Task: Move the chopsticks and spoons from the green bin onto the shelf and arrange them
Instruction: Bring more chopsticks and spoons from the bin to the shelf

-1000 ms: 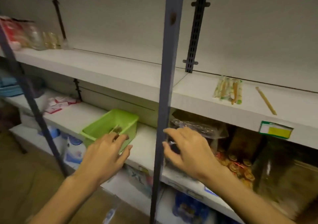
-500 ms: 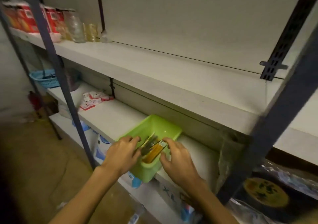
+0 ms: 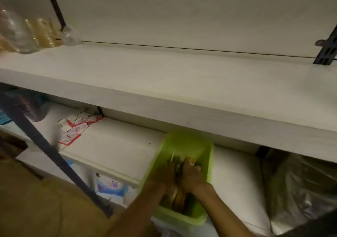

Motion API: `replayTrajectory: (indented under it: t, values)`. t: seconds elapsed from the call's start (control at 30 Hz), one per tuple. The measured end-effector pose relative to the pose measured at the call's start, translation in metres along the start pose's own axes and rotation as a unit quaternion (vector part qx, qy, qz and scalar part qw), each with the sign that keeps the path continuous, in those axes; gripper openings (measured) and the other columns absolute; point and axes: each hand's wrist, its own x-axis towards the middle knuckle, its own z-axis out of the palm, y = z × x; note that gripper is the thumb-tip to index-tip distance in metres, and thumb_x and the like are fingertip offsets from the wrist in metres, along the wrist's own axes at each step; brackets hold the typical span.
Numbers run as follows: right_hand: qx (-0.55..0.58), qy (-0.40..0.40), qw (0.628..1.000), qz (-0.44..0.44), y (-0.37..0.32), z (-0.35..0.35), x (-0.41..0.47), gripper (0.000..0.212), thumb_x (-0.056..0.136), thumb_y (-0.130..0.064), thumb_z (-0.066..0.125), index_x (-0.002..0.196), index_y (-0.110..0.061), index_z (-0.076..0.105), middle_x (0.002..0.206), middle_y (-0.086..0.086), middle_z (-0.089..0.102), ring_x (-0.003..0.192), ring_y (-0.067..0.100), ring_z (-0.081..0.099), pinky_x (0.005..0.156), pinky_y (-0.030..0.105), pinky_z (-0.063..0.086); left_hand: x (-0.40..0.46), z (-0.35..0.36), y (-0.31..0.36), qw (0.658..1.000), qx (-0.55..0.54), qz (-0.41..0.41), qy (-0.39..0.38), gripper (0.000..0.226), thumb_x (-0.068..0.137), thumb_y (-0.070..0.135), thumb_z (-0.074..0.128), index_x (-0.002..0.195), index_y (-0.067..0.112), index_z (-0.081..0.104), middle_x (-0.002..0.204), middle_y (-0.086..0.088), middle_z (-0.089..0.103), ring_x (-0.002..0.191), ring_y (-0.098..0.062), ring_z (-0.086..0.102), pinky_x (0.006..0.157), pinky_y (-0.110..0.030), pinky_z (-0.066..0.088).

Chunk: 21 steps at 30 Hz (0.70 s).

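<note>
Far left on the upper shelf (image 3: 164, 76) stand clear bottles (image 3: 27, 34); red-and-white packets (image 3: 76, 127) lie on the lower shelf (image 3: 116, 151). Right of them sits the green bin (image 3: 206, 151), both my hands inside it. My left hand (image 3: 166, 173) and right hand (image 3: 191, 173) dig among the chopsticks and spoons (image 3: 179, 198); blur hides their grip.

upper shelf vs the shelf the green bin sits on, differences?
The upper shelf is mostly bare, with clear bottles at its far left. The lower shelf carries the green bin, red-and-white packets, and both hands inside the bin. Both shelves are white boards.
</note>
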Motion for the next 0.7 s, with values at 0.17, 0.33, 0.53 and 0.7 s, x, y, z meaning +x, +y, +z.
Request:
replayTrajectory:
  t: [0.17, 0.33, 0.53, 0.7]
  values:
    - [0.005, 0.009, 0.992, 0.127, -0.004, 0.017, 0.017, 0.069, 0.096, -0.027, 0.049, 0.152, -0.011, 0.014, 0.153, 0.016, 0.030, 0.134, 0.033, 0.041, 0.108, 0.036, 0.036, 0.033, 0.009, -0.018, 0.998, -0.048, 0.001, -0.039, 0.071, 0.084, 0.041, 0.058, 0.145, 0.028, 0.022, 0.132, -0.010, 0.055, 0.115, -0.029, 0.057, 0.092, -0.037, 0.049]
    - [0.020, 0.045, 0.976, 0.212, -0.010, 0.039, 0.016, 0.060, 0.092, -0.016, 0.055, 0.144, -0.016, 0.024, 0.136, 0.017, 0.050, 0.126, 0.032, 0.050, 0.101, 0.035, 0.041, 0.049, 0.020, -0.021, 1.000, -0.014, -0.013, -0.023, 0.063, 0.096, 0.029, 0.047, 0.149, 0.017, 0.013, 0.130, -0.017, 0.054, 0.116, -0.031, 0.056, 0.092, -0.036, 0.046]
    - [0.099, 0.051, 0.958, 0.263, -0.014, 0.042, 0.006, 0.078, 0.086, -0.019, 0.066, 0.146, -0.019, 0.016, 0.136, 0.017, 0.046, 0.128, 0.035, 0.045, 0.106, 0.037, 0.038, 0.062, 0.025, -0.023, 0.993, -0.097, -0.031, -0.060, 0.076, 0.090, 0.020, 0.056, 0.150, 0.023, 0.010, 0.140, -0.017, 0.043, 0.125, -0.034, 0.047, 0.100, -0.040, 0.044]
    - [0.198, 0.066, 0.937, 0.281, -0.010, 0.037, 0.005, 0.079, 0.086, -0.018, 0.067, 0.147, -0.015, 0.017, 0.142, 0.013, 0.045, 0.131, 0.028, 0.044, 0.108, 0.031, 0.036, 0.059, 0.021, -0.019, 0.987, -0.125, -0.037, -0.096, 0.091, 0.091, 0.018, 0.056, 0.151, 0.017, -0.012, 0.154, -0.019, 0.024, 0.136, -0.035, 0.036, 0.109, -0.041, 0.037]
